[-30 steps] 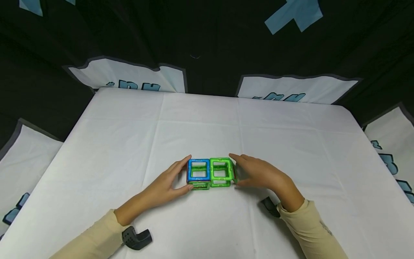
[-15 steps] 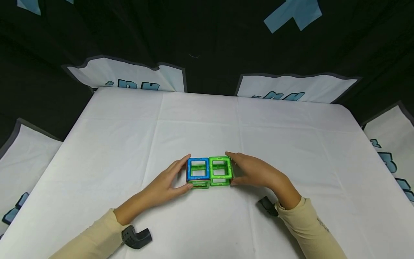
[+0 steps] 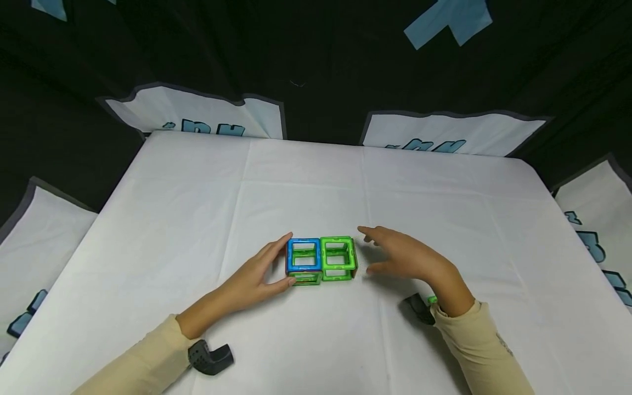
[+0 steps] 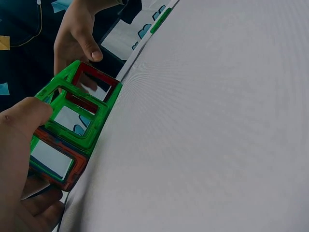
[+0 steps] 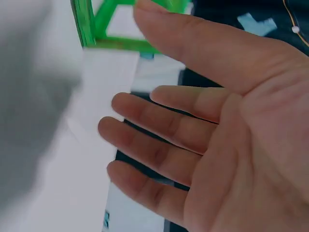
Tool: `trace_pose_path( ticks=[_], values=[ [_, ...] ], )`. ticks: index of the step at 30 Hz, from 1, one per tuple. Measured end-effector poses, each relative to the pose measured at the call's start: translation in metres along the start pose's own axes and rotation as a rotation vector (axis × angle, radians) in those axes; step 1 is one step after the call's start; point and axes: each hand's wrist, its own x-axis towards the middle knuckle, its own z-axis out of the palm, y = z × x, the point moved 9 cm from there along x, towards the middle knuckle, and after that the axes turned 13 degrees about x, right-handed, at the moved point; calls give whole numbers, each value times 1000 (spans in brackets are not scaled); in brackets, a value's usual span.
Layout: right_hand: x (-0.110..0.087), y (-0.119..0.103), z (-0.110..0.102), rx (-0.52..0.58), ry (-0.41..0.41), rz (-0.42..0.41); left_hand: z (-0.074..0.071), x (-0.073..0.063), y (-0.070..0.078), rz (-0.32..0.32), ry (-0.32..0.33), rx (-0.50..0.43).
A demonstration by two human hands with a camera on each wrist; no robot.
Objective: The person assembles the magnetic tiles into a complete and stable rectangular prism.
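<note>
Two joined cubes of see-through magnetic tiles stand on the white tabletop in the head view. The left cube has a blue top tile [image 3: 304, 268]; the right one has a green top tile [image 3: 338, 266]. My left hand [image 3: 253, 282] holds the left cube's outer side, thumb at the front corner and fingers at the back. In the left wrist view, a dark red tile [image 4: 114, 87] shows at the far end and an orange-red one [image 4: 72, 176] near the fingers. To the right, my right hand [image 3: 407, 255] is held apart from the cubes, fingers spread and nothing in them.
A small green piece [image 3: 432, 299] lies by the right wrist, mostly hidden; the left wrist view shows a green piece [image 4: 161, 21] near the table's edge. Black wrist cameras sit under both sleeves. A white cloth [image 3: 316, 181] covers the table, with dark curtains [image 3: 316, 60] behind.
The right hand first brought a tile against the right cube's outer side, which now closes that side. It has since let go and drawn back to the right. The left hand has stayed put.
</note>
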Motion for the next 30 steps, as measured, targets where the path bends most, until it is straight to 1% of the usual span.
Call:
trace_pose_path(
  ticks=[5,9,11,12,15,16,18,21,24,27,30],
  values=[
    [-29,24,-18,6,61,34,6,4,2,2,-21,-10],
    [-57,48,-28,31,108,55,5,4,2,-11,-7,6],
    [-71,64,-29,46,115,90,3,4,1,-17,0,12],
    [-78,74,-28,57,113,123,3,4,0,-18,3,17],
    [-96,100,-20,65,99,206,3,4,-1,-18,3,21],
    [-100,105,-17,63,94,222,2,3,-2,-18,5,24],
    [-104,112,-12,57,89,231,1,2,-3,-21,8,21],
    [-104,114,-10,43,105,198,2,1,-3,-16,7,9],
    [-100,112,-11,53,114,161,3,2,-2,-11,6,-1],
    [-93,108,-11,52,102,133,5,4,-2,-5,0,-6],
    [-82,95,-9,12,77,94,4,3,-4,-9,-1,-5]
  ],
)
